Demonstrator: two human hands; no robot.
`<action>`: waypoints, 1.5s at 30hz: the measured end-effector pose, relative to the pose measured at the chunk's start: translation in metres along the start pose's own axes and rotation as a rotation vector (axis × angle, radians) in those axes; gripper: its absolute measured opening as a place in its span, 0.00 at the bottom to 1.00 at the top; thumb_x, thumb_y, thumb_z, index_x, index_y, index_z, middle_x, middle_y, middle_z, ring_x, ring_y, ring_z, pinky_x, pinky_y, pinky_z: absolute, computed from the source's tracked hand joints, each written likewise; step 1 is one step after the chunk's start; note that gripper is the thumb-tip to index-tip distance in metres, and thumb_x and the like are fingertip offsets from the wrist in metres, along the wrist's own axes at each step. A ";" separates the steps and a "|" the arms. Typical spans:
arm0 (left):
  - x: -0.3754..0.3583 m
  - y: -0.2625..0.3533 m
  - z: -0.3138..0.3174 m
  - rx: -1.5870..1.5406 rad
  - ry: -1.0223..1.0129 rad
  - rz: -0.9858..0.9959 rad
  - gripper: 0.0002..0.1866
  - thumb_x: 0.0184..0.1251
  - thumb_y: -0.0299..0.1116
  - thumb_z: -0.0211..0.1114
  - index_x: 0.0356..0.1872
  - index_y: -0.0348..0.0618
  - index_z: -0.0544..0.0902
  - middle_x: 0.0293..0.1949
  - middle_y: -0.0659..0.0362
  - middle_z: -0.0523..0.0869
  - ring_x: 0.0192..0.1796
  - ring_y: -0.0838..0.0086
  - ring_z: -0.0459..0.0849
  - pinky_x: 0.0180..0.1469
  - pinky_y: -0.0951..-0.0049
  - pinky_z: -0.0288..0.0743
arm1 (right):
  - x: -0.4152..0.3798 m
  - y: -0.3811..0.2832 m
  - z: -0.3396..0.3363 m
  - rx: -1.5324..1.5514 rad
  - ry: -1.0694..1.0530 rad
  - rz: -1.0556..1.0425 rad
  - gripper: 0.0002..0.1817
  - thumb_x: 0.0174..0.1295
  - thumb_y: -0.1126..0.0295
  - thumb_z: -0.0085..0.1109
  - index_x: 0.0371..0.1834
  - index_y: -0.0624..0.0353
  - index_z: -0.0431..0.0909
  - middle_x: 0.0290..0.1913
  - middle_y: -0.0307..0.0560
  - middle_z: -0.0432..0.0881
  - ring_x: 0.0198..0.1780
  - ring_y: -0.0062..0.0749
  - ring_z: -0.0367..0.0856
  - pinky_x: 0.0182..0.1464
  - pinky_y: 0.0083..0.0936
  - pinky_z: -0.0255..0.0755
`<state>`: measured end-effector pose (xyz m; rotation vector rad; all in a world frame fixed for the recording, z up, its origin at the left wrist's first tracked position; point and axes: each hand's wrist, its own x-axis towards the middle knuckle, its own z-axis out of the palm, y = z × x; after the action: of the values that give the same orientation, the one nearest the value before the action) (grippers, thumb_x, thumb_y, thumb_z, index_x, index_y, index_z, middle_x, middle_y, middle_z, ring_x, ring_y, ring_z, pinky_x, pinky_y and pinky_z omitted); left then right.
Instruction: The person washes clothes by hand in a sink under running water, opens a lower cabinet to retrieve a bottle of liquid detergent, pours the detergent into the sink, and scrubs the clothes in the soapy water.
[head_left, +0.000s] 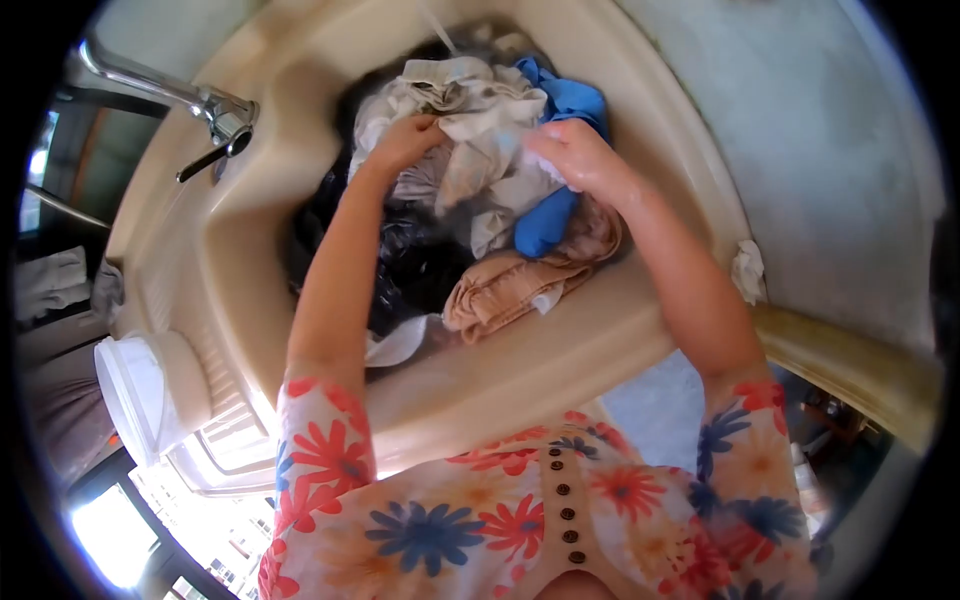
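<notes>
A wet heap of laundry fills the basin of a beige sink (255, 235). My left hand (405, 145) is closed on a cream garment (480, 105) at the top of the heap. Over the garment's right side, my right hand (578, 155) has its fingers curled around a whitish lump (553, 170); I cannot tell whether it is soap or bunched cloth. Blue cloth (573, 98) lies just behind that hand, and another blue part (545, 225) shows below it. Closer to me are a tan garment (510, 292) and dark wet clothes (425, 255).
A chrome faucet (225, 118) stands on the sink's left ledge. A thin stream of water (438, 28) falls at the basin's far end. To the left is a white bucket (140, 395). A small white cloth (747, 272) lies by the right rim, against the wall (840, 150).
</notes>
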<state>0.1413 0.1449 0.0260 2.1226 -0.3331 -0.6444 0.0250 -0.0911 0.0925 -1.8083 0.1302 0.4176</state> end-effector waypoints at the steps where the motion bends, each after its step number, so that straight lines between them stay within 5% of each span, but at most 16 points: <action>1: -0.017 0.002 -0.005 0.080 0.068 0.050 0.16 0.53 0.35 0.58 0.42 0.37 0.80 0.40 0.47 0.82 0.43 0.58 0.80 0.46 0.67 0.72 | -0.003 -0.006 0.003 0.053 0.010 0.001 0.20 0.61 0.57 0.52 0.25 0.67 0.78 0.16 0.37 0.70 0.16 0.18 0.66 0.17 0.21 0.58; 4: -0.097 0.040 0.006 0.663 0.354 0.392 0.21 0.52 0.32 0.61 0.49 0.39 0.76 0.47 0.50 0.79 0.47 0.60 0.77 0.48 0.66 0.71 | -0.015 -0.028 0.012 0.240 -0.294 0.018 0.20 0.61 0.57 0.52 0.24 0.67 0.77 0.16 0.36 0.71 0.17 0.17 0.66 0.17 0.21 0.57; 7: -0.171 0.044 0.071 0.660 -0.041 0.595 0.22 0.51 0.38 0.62 0.49 0.47 0.76 0.47 0.51 0.77 0.49 0.57 0.76 0.49 0.62 0.72 | 0.002 0.005 0.024 -0.132 -0.154 -0.239 0.22 0.61 0.57 0.51 0.23 0.68 0.76 0.16 0.49 0.73 0.18 0.31 0.68 0.22 0.31 0.62; 9: -0.173 0.028 0.097 0.695 -0.162 0.571 0.22 0.50 0.41 0.62 0.48 0.51 0.77 0.46 0.51 0.78 0.49 0.56 0.76 0.47 0.60 0.72 | 0.003 0.006 0.021 -0.200 -0.101 -0.289 0.22 0.60 0.57 0.51 0.22 0.69 0.75 0.17 0.58 0.72 0.20 0.42 0.70 0.27 0.36 0.64; 12: -0.134 0.009 0.117 0.584 -0.339 0.365 0.21 0.48 0.42 0.62 0.47 0.53 0.78 0.42 0.52 0.80 0.44 0.56 0.78 0.44 0.59 0.73 | -0.002 -0.006 0.013 -0.169 -0.106 -0.156 0.19 0.61 0.59 0.51 0.24 0.67 0.75 0.19 0.43 0.73 0.23 0.24 0.69 0.26 0.25 0.63; 17: -0.100 0.023 0.139 0.723 -0.379 0.065 0.17 0.46 0.38 0.61 0.41 0.51 0.80 0.34 0.52 0.83 0.35 0.54 0.80 0.40 0.59 0.75 | 0.011 0.023 0.003 -0.304 0.056 -0.252 0.20 0.58 0.57 0.52 0.24 0.68 0.77 0.21 0.61 0.75 0.25 0.49 0.75 0.31 0.37 0.66; 20: -0.145 0.040 0.105 0.392 -0.144 0.362 0.16 0.44 0.30 0.60 0.39 0.47 0.81 0.32 0.51 0.83 0.33 0.61 0.82 0.36 0.65 0.76 | 0.013 0.024 -0.003 -0.298 0.111 -0.237 0.20 0.57 0.57 0.52 0.25 0.67 0.77 0.22 0.62 0.76 0.28 0.52 0.75 0.32 0.38 0.67; 24: -0.186 0.095 0.024 -0.099 -0.186 -0.136 0.21 0.42 0.22 0.58 0.44 0.37 0.80 0.36 0.55 0.84 0.36 0.75 0.82 0.41 0.76 0.76 | 0.007 0.014 -0.005 -0.197 0.142 -0.228 0.21 0.58 0.57 0.50 0.24 0.68 0.77 0.22 0.62 0.75 0.27 0.54 0.74 0.33 0.38 0.67; 29: -0.169 0.140 -0.029 -0.576 0.054 -0.011 0.24 0.47 0.23 0.62 0.50 0.31 0.73 0.46 0.53 0.79 0.44 0.73 0.78 0.48 0.77 0.72 | 0.009 0.007 -0.005 -0.067 0.163 -0.093 0.19 0.59 0.60 0.50 0.23 0.67 0.75 0.22 0.62 0.75 0.27 0.56 0.72 0.32 0.39 0.66; 31: -0.135 0.136 -0.021 -0.625 0.208 0.015 0.30 0.50 0.27 0.64 0.57 0.32 0.67 0.53 0.50 0.74 0.51 0.71 0.75 0.52 0.76 0.70 | 0.018 0.020 -0.003 -0.115 0.370 -0.252 0.19 0.59 0.59 0.49 0.22 0.67 0.75 0.22 0.61 0.75 0.27 0.54 0.74 0.32 0.38 0.66; 33: -0.100 0.098 0.008 -0.173 0.124 0.324 0.38 0.51 0.41 0.67 0.63 0.40 0.60 0.62 0.45 0.64 0.60 0.61 0.68 0.58 0.66 0.65 | 0.017 0.015 -0.012 -0.178 0.436 -0.185 0.20 0.60 0.58 0.48 0.22 0.67 0.76 0.22 0.61 0.76 0.28 0.51 0.77 0.34 0.37 0.68; 34: -0.090 0.070 0.040 0.672 0.266 0.400 0.41 0.49 0.50 0.66 0.64 0.47 0.60 0.61 0.42 0.63 0.61 0.49 0.65 0.62 0.57 0.61 | 0.014 0.011 -0.015 -0.157 0.444 -0.173 0.20 0.60 0.58 0.48 0.21 0.66 0.76 0.23 0.61 0.77 0.28 0.51 0.77 0.34 0.37 0.69; 35: -0.098 0.077 0.063 0.884 0.307 0.313 0.37 0.47 0.52 0.65 0.60 0.49 0.65 0.59 0.42 0.64 0.58 0.41 0.64 0.60 0.52 0.61 | 0.012 0.008 -0.016 -0.136 0.447 -0.165 0.20 0.60 0.59 0.48 0.21 0.66 0.76 0.23 0.60 0.77 0.28 0.51 0.77 0.34 0.36 0.69; 41: 0.027 0.056 0.032 0.855 -0.128 0.116 0.17 0.54 0.44 0.57 0.39 0.42 0.78 0.45 0.51 0.78 0.48 0.57 0.76 0.49 0.60 0.71 | 0.004 -0.008 -0.005 -0.247 0.363 -0.239 0.19 0.60 0.59 0.49 0.23 0.65 0.75 0.24 0.59 0.78 0.28 0.51 0.77 0.33 0.36 0.69; 44: 0.057 0.020 0.042 1.098 0.108 0.417 0.16 0.56 0.43 0.55 0.35 0.40 0.79 0.37 0.53 0.81 0.42 0.60 0.78 0.46 0.66 0.71 | 0.007 -0.002 -0.006 -0.282 0.387 -0.248 0.19 0.61 0.59 0.49 0.23 0.65 0.75 0.24 0.58 0.78 0.28 0.51 0.77 0.34 0.36 0.69; 45: 0.065 0.001 0.045 0.893 0.172 0.431 0.16 0.57 0.43 0.55 0.35 0.39 0.79 0.37 0.54 0.82 0.42 0.62 0.78 0.46 0.67 0.71 | 0.008 0.001 -0.007 -0.274 0.389 -0.240 0.18 0.61 0.59 0.49 0.24 0.64 0.76 0.24 0.57 0.78 0.28 0.50 0.77 0.34 0.35 0.69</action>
<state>0.1708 0.0846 -0.0162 2.7700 -1.1011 -0.0291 0.0341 -0.0974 0.0902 -2.1302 0.1267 -0.0961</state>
